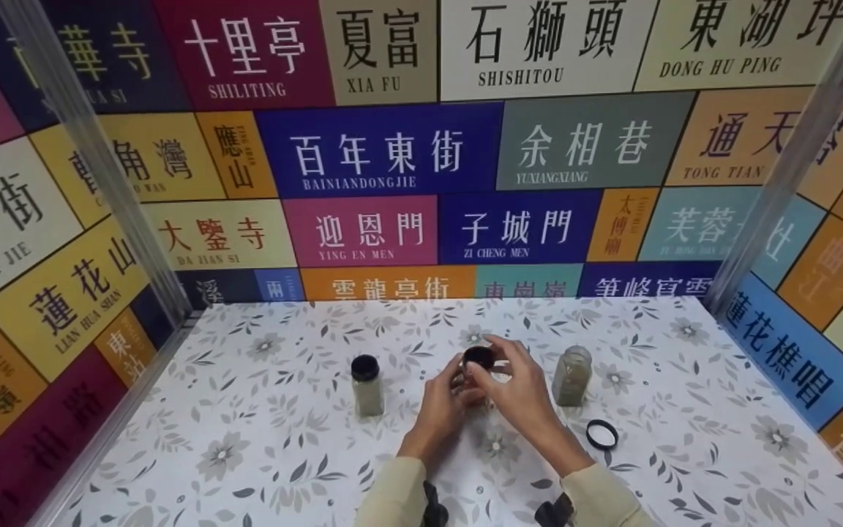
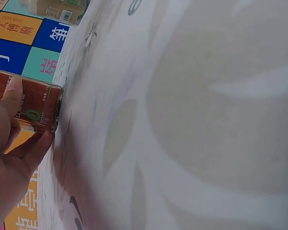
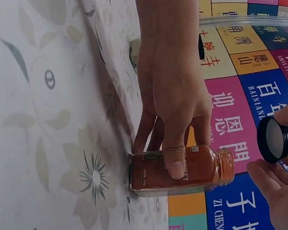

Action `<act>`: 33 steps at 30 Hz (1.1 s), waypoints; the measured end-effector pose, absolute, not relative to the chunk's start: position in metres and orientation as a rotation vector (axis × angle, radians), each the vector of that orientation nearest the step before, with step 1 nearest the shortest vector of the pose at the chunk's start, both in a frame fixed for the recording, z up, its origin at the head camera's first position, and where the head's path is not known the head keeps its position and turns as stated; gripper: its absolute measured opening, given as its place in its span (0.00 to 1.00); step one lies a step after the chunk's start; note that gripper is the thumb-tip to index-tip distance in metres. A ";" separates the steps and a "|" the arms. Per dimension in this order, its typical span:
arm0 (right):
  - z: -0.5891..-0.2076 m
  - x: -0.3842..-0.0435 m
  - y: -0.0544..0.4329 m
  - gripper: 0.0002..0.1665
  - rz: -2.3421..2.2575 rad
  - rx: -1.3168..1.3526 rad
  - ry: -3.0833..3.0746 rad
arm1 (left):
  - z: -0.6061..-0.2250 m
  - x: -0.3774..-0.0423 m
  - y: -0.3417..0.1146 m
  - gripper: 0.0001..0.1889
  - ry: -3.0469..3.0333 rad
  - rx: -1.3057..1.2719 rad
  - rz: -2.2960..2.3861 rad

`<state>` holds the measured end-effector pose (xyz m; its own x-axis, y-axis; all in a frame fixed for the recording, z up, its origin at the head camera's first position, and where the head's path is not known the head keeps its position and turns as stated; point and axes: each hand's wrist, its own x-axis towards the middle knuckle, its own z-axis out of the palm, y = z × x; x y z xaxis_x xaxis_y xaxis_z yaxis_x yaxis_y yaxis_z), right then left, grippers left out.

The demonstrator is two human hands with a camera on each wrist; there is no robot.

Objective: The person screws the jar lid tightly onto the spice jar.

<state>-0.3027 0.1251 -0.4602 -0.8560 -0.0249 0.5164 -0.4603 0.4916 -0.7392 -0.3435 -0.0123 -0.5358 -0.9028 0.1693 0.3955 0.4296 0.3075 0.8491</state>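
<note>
My left hand [image 1: 440, 413] grips a glass spice jar [image 3: 168, 170] of reddish-brown powder, thumb across its label. The jar stands upright at the table, its threaded mouth uncovered. In my right hand [image 1: 527, 395] a black screw lid [image 3: 274, 140] is pinched by the rim, its pale inner side showing. A small gap parts the lid from the jar's mouth in the right wrist view. To the right stands a lidless jar [image 1: 574, 377] of greyish-tan contents, with another black lid [image 1: 601, 434] lying by it, pale liner up. Left of my hands is a black-capped jar [image 1: 368, 391] with pale contents.
A white floral cloth [image 1: 282, 446] covers the table. Colourful panels [image 1: 377, 154] with place names rise behind it and at both sides. Clear corner strips [image 1: 129, 190] run down where the panels meet.
</note>
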 end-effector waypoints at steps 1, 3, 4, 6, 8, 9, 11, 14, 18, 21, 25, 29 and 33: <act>-0.461 -0.304 0.126 0.24 1.308 0.410 -2.294 | -0.536 -0.343 -0.012 0.30 -2.336 -0.548 -1.644; -0.461 -0.307 0.127 0.22 1.273 0.414 -2.288 | -0.535 -0.343 -0.013 0.30 -2.333 -0.545 -1.654; -0.461 -0.308 0.128 0.21 1.259 0.411 -2.289 | -0.535 -0.343 -0.013 0.31 -2.336 -0.543 -1.655; -0.461 -0.310 0.129 0.19 1.246 0.411 -2.288 | -0.534 -0.342 -0.013 0.33 -2.343 -0.540 -1.643; -0.462 -0.312 0.130 0.19 1.246 0.404 -2.292 | -0.534 -0.341 -0.013 0.34 -2.359 -0.535 -1.626; -0.462 -0.313 0.130 0.19 1.246 0.402 -2.293 | -0.534 -0.341 -0.013 0.34 -2.368 -0.533 -1.622; -0.463 -0.316 0.131 0.19 1.245 0.406 -2.295 | -0.534 -0.341 -0.013 0.34 -2.379 -0.537 -1.607; -0.466 -0.320 0.130 0.20 1.249 0.406 -2.300 | -0.534 -0.341 -0.014 0.34 -2.398 -0.532 -1.603; -0.470 -0.324 0.129 0.22 1.257 0.394 -2.329 | -0.535 -0.342 -0.014 0.34 -2.407 -0.511 -1.627; -0.474 -0.326 0.129 0.22 1.254 0.380 -2.342 | -0.536 -0.342 -0.014 0.35 -2.416 -0.501 -1.638; -0.476 -0.326 0.128 0.21 1.225 0.386 -2.324 | -0.536 -0.342 -0.013 0.36 -2.431 -0.502 -1.636; -0.477 -0.327 0.128 0.21 1.215 0.391 -2.315 | -0.535 -0.342 -0.014 0.36 -2.426 -0.507 -1.635; -0.480 -0.328 0.128 0.21 1.200 0.392 -2.329 | -0.535 -0.342 -0.014 0.36 -2.410 -0.522 -1.638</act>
